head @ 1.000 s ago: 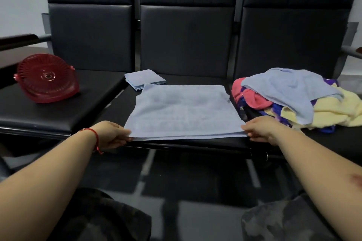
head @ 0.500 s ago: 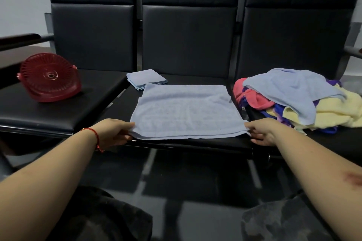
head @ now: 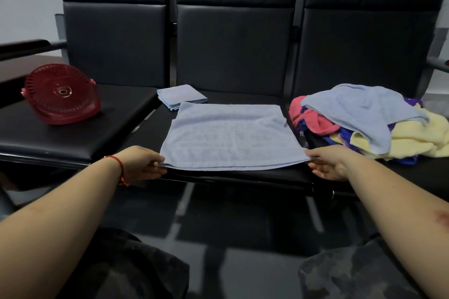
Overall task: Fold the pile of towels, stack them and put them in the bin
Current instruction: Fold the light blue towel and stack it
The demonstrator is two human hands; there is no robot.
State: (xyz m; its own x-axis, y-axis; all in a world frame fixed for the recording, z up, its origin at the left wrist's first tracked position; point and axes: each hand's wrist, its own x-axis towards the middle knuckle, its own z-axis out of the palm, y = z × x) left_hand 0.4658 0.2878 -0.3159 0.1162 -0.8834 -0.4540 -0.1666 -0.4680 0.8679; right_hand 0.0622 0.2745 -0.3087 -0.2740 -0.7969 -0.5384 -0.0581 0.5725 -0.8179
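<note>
Pale blue terry, the towel [head: 230,137] lies spread flat on the middle black seat [head: 243,94] of a row of chairs, its near edge at the seat's front; the left hand [head: 143,164], a red string bracelet [head: 119,167] at its wrist, pinches the near left corner, and the right hand [head: 328,162] pinches the near right corner, both lifted slightly; a folded blue towel [head: 181,94] sits just behind it, a mixed pile of towels [head: 364,119] covers the right seat, and a red fan [head: 60,94] rests on the left seat
</note>
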